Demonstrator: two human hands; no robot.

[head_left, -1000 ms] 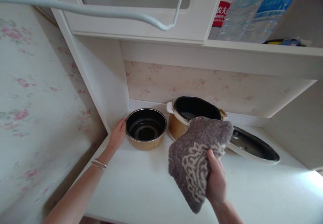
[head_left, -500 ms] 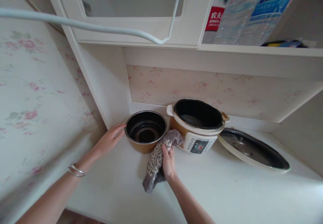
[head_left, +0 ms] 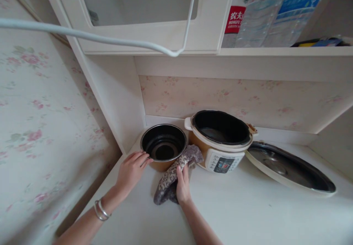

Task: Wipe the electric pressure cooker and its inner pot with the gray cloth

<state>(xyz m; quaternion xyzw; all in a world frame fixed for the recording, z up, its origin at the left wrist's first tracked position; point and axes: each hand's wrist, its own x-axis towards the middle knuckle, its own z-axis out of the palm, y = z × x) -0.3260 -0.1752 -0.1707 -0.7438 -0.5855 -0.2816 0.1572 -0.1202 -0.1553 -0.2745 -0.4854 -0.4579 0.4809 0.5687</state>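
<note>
My left hand [head_left: 135,166], with bangles at the wrist, has its fingers closed on the near left rim of a round inner pot [head_left: 164,151]. That pot is black inside with a golden brown outer wall, and it stands upright on the white counter. A grey-purple patterned cloth [head_left: 171,178] is bunched in my right hand [head_left: 182,184], its upper end against the pot's right side. Close on the right stands an electric pressure cooker [head_left: 224,160], uncovered, with a dark interior and a control panel on its front.
The cooker's lid [head_left: 289,167] lies with its dark inside showing, right of the cooker. A white cable [head_left: 104,39] crosses in front of the upper cabinet [head_left: 151,39]. Bottles [head_left: 259,17] stand on the shelf above. A flowered wall [head_left: 35,134] rises at the left.
My left hand has shifted from the pot's left side to its near left rim, fingers now curled there. The right hand still holds the cloth beside the pot. The view has shifted slightly.
</note>
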